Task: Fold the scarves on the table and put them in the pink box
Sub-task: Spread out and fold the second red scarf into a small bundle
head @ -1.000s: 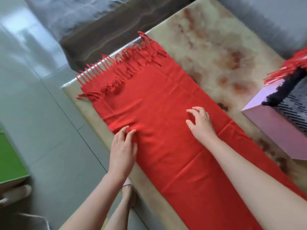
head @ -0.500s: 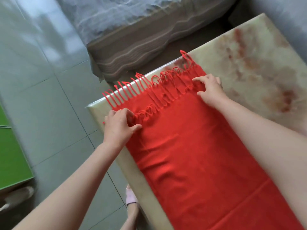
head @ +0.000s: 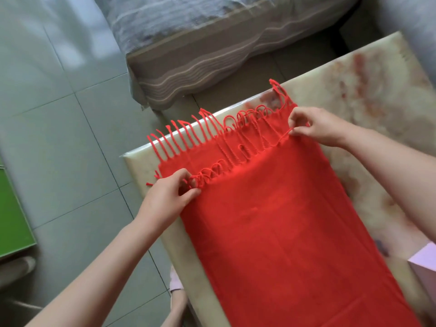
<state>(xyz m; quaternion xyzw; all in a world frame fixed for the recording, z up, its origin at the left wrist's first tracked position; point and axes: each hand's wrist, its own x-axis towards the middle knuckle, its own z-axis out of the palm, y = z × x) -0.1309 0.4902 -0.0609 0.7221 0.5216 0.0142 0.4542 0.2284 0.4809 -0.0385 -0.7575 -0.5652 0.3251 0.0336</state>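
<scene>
Now both hands have moved up from the cloth's middle to the fringed end: the left hand (head: 169, 199) pinches the red scarf (head: 271, 220) corner at nine o'clock, the right hand (head: 313, 126) at one o'clock. Likely the first fold begins; the pink box (head: 424, 263) waits at four o'clock on the table (head: 354, 95).

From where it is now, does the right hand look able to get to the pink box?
Probably yes. The right hand pinches the red scarf at its fringed end, and only flat scarf and bare table lie between it and the pink box.
</scene>
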